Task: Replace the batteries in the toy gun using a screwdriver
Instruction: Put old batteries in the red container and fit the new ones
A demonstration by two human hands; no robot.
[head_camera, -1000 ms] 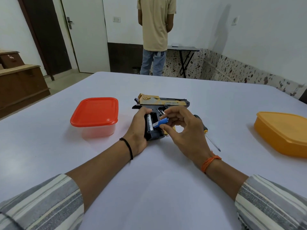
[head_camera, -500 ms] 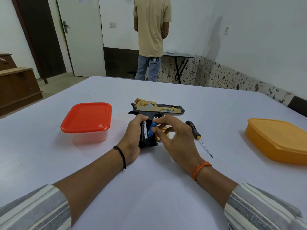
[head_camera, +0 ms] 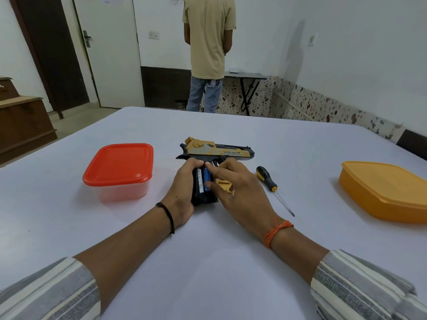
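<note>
Flat on table, toy gun (head_camera: 221,153); cylindrical blue battery (head_camera: 206,180) seated.

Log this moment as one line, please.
left hand grips black-and-gold toy gun | right hand presses blue battery into grip | black-and-yellow screwdriver idle

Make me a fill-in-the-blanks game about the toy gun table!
1. The screwdriver lies on the table, held by ____ hand.
2. The box left of the toy gun has a ____ lid.
3. The right hand presses a ____ battery into the grip.
4. The left hand grips the toy gun's ____.

Missing words: neither; red; blue; grip
</note>
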